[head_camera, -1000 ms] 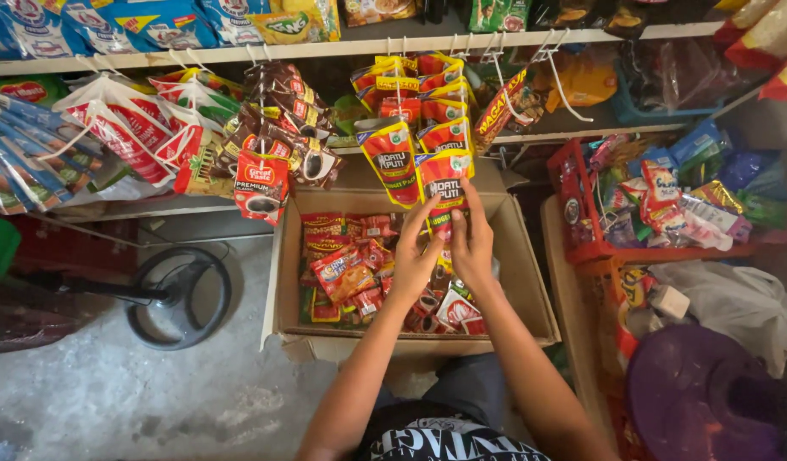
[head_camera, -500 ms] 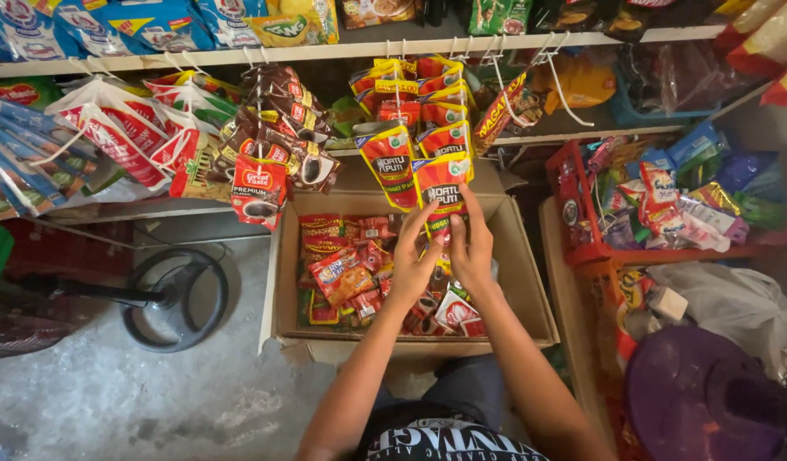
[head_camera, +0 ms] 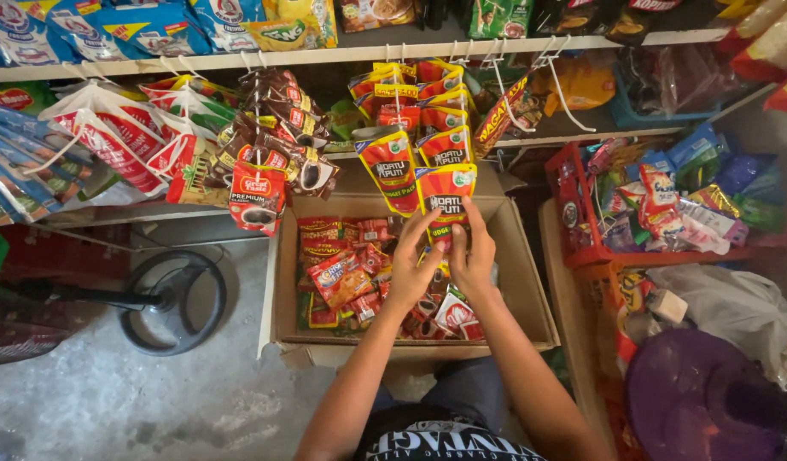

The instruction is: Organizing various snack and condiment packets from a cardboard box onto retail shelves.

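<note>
Both the left hand (head_camera: 408, 271) and right hand (head_camera: 472, 256) still pinch the lowest hanging red-yellow sachet (head_camera: 445, 198) above the cardboard box (head_camera: 530, 290), fingers (head_camera: 475, 224) closed on it, barely shifted.

Grey concrete floor (head_camera: 112, 401), stocked shelves (head_camera: 325, 55)

Your left hand (head_camera: 413, 271) and right hand (head_camera: 472, 256) pinch a red-and-yellow hanging sachet (head_camera: 445, 195); below sits a cardboard box (head_camera: 530, 282) of red packets (head_camera: 342, 275); blue bags (head_camera: 146, 24) line the top shelf.
</note>
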